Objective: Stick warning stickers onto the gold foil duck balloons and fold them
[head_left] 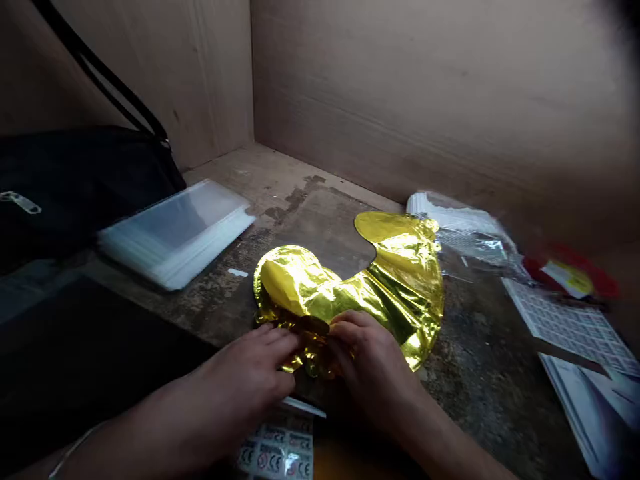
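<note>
A shiny gold foil balloon (350,293), flat and curved, lies across the worktop in front of me. My left hand (263,363) has its fingers bent onto the balloon's near left edge. On the same edge, my right hand (365,353) pinches the foil between thumb and fingers. Crumpled foil shows between the two hands, and the left fingertips are partly hidden in it. Beneath my hands is a sheet of small printed labels (277,450) with CE marks, beside a thin white strip (305,407).
To the left sit a stack of clear plastic sleeves (180,230) and a dark bag (80,193) with a zip. A packet in clear wrap (465,223), a red item (570,273), another label sheet (575,323) and papers (590,407) lie right. Wooden walls (425,87) enclose the back.
</note>
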Demonstrator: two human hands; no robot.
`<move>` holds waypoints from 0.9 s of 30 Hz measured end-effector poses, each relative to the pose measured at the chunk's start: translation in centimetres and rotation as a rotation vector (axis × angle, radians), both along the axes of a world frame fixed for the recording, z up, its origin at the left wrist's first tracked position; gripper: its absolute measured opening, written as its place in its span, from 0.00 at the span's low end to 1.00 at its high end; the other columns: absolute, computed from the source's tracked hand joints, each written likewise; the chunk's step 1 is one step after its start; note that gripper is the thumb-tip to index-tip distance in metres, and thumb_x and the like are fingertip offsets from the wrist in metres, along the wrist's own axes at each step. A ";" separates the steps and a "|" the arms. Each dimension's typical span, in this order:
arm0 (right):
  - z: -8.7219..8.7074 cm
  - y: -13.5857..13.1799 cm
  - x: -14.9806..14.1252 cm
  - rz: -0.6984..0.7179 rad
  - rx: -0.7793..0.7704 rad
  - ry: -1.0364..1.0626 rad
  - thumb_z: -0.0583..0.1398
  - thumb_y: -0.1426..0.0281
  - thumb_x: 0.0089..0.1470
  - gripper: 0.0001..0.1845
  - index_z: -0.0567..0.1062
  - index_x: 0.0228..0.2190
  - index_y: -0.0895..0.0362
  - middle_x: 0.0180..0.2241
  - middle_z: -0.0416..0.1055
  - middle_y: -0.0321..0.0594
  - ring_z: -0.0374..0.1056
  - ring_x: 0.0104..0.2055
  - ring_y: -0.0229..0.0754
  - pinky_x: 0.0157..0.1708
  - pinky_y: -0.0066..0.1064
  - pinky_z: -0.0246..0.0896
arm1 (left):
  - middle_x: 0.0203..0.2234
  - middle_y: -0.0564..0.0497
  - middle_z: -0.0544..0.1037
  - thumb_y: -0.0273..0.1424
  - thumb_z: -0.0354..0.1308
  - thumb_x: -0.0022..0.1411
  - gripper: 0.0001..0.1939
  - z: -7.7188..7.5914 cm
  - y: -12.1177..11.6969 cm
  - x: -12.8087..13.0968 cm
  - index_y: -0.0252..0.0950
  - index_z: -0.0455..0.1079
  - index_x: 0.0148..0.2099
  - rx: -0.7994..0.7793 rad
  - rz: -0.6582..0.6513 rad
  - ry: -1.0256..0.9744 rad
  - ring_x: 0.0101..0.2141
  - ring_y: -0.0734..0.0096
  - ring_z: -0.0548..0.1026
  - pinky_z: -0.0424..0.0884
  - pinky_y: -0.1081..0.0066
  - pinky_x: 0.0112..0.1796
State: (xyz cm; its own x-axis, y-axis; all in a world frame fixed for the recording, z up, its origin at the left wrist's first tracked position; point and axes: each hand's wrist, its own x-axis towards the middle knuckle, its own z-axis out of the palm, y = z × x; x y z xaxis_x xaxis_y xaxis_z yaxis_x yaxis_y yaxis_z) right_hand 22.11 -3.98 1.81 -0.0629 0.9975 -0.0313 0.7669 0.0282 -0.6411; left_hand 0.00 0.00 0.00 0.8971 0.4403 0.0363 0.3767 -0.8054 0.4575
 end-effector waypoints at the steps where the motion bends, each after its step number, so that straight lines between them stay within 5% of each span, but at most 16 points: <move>1: 0.1 0.6 0.9 -0.025 -0.009 0.011 0.56 0.73 0.56 0.11 0.75 0.24 0.57 0.27 0.72 0.37 0.66 0.29 0.39 0.30 0.29 0.58 | 0.56 0.49 0.72 0.22 0.55 0.57 0.08 -0.4 0.1 0.0 0.39 0.73 0.34 0.005 -0.017 -0.034 0.55 0.58 0.70 0.62 0.60 0.58; 6: 0.6 5.7 8.9 -0.330 0.073 -0.035 0.58 0.65 0.59 0.12 0.73 0.26 0.58 0.22 0.69 0.32 0.64 0.24 0.36 0.23 0.26 0.58 | 0.59 0.53 0.70 0.22 0.55 0.55 0.10 -2.4 0.6 0.3 0.41 0.74 0.30 0.027 0.033 -0.167 0.58 0.62 0.68 0.54 0.65 0.62; 11: 0.5 9.8 19.3 -0.709 0.207 -0.171 0.59 0.64 0.62 0.13 0.73 0.44 0.60 0.43 0.73 0.42 0.71 0.40 0.42 0.40 0.38 0.70 | 0.58 0.54 0.73 0.23 0.51 0.59 0.14 -3.1 0.4 0.4 0.42 0.74 0.27 0.048 0.059 -0.199 0.58 0.66 0.69 0.51 0.67 0.63; 14: 0.5 9.5 21.7 -0.815 0.258 -0.195 0.59 0.63 0.62 0.17 0.71 0.50 0.58 0.50 0.70 0.44 0.70 0.46 0.45 0.44 0.43 0.70 | 0.58 0.56 0.72 0.22 0.49 0.59 0.16 -2.8 0.6 0.5 0.43 0.74 0.27 0.038 0.051 -0.172 0.57 0.65 0.69 0.54 0.66 0.62; 19: 1.7 6.0 16.3 -0.755 0.329 -0.165 0.57 0.65 0.63 0.13 0.75 0.43 0.59 0.44 0.73 0.45 0.70 0.45 0.45 0.48 0.41 0.66 | 0.58 0.53 0.70 0.24 0.51 0.59 0.12 0.3 1.5 0.2 0.42 0.75 0.34 -0.181 -0.014 -0.056 0.56 0.61 0.70 0.63 0.67 0.57; 21: 2.3 3.4 11.5 -0.605 0.289 -0.106 0.56 0.62 0.63 0.14 0.78 0.37 0.57 0.38 0.75 0.42 0.70 0.42 0.43 0.46 0.35 0.65 | 0.57 0.51 0.70 0.25 0.54 0.58 0.07 2.1 1.8 -0.1 0.39 0.73 0.33 -0.360 0.008 -0.031 0.54 0.60 0.70 0.67 0.70 0.52; 24: 3.1 -1.3 4.2 -0.021 0.050 0.196 0.60 0.60 0.59 0.15 0.77 0.44 0.53 0.42 0.76 0.40 0.71 0.45 0.43 0.45 0.33 0.66 | 0.44 0.51 0.76 0.29 0.56 0.59 0.03 3.8 1.9 -0.4 0.38 0.70 0.34 -0.717 0.167 -0.014 0.44 0.62 0.75 0.71 0.72 0.42; 27: 3.2 -4.5 -0.2 0.063 -0.194 0.531 0.65 0.64 0.54 0.16 0.75 0.45 0.54 0.38 0.76 0.38 0.72 0.38 0.40 0.35 0.28 0.68 | 0.30 0.55 0.76 0.36 0.57 0.60 0.07 4.3 1.3 -0.6 0.37 0.69 0.35 -1.080 0.298 -0.006 0.33 0.67 0.74 0.69 0.74 0.31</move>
State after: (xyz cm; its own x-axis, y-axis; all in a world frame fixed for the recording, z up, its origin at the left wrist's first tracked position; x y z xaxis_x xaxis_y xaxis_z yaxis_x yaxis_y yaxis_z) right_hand 21.96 -8.44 4.98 -0.1797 0.9704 -0.1616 0.3385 -0.0933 -0.9363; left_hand -0.64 1.30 4.28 0.7516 0.4406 -0.4909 0.4841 0.1371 0.8642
